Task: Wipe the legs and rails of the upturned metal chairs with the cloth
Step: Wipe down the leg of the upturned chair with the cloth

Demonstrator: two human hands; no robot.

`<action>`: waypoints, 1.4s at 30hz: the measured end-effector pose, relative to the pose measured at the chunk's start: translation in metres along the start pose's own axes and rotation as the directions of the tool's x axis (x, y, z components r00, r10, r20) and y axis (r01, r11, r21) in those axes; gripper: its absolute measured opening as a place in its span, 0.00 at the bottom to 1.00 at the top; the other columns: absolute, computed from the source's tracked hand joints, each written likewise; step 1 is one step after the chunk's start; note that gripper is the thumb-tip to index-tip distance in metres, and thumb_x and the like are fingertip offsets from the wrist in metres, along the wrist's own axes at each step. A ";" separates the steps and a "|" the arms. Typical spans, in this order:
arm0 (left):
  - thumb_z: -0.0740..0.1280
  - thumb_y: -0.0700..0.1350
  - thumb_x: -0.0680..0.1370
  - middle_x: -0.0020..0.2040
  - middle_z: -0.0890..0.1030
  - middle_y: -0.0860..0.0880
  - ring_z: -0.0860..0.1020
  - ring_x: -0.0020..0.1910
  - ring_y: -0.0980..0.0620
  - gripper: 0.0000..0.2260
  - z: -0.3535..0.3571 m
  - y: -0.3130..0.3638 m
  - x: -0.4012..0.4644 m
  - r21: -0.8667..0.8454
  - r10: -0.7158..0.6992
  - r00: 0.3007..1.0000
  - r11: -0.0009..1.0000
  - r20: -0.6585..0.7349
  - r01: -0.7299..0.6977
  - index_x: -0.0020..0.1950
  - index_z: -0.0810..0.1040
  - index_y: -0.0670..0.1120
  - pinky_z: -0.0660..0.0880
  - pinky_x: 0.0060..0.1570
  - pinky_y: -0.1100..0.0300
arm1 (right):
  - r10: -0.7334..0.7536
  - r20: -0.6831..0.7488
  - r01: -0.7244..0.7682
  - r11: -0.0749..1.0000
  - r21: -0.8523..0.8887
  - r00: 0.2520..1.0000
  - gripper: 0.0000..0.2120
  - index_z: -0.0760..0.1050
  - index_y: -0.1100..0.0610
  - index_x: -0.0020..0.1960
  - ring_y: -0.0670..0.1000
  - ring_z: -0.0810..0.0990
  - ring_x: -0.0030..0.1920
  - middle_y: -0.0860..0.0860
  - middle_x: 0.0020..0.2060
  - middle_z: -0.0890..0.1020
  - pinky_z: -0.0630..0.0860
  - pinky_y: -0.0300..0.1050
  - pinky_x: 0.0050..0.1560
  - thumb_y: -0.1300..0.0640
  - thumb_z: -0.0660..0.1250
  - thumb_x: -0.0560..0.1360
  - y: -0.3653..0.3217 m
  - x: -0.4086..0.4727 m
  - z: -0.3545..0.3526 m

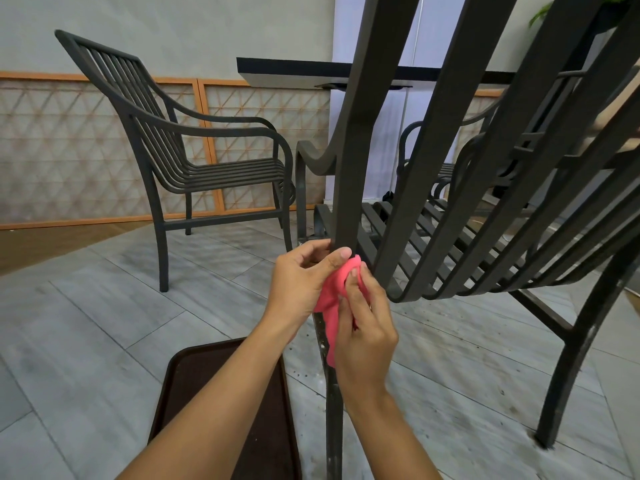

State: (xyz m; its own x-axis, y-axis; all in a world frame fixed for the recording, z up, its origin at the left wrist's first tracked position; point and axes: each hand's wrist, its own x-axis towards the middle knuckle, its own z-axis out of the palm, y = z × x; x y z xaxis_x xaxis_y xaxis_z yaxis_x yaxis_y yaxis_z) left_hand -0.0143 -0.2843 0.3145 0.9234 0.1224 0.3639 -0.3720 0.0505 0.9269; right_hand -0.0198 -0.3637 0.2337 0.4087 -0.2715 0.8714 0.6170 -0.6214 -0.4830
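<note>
A dark metal chair [450,188] fills the right half of the view, close up, its slats sweeping down to a curve near my hands. A pink cloth [330,296] is bunched around the chair's near frame bar [334,410], which runs down to the bottom edge and shows pale dirt marks. My left hand [301,282] grips the cloth and bar from the left, thumb on top. My right hand [363,327] presses the cloth from the right, fingers curled on it. Part of the cloth is hidden between my palms.
A second dark metal chair [180,147] stands upright at the left on the grey tiled floor [104,323]. A dark table top [294,69] sits behind. A brown tray [214,393] lies below my left forearm. A lattice panel [52,150] lines the wall.
</note>
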 end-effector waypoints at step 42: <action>0.72 0.49 0.69 0.44 0.82 0.55 0.80 0.46 0.59 0.06 -0.008 -0.024 -0.014 0.037 -0.079 0.997 0.996 0.000 0.079 0.44 0.78 0.56 0.78 0.43 0.66 | -0.045 0.122 0.055 0.995 -0.082 0.992 0.17 0.78 0.62 0.59 0.57 0.79 0.56 0.60 0.58 0.78 0.81 0.50 0.50 0.54 0.57 0.80 0.008 -0.031 -0.019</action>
State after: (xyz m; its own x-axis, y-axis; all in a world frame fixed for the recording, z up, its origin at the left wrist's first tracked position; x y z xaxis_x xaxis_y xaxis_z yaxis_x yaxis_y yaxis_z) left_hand -0.0192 -0.2792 0.2861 0.9499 0.1179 0.2895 -0.2941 0.0235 0.9555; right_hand -0.0401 -0.3737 0.2048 0.4595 -0.1519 0.8751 0.5816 -0.6932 -0.4257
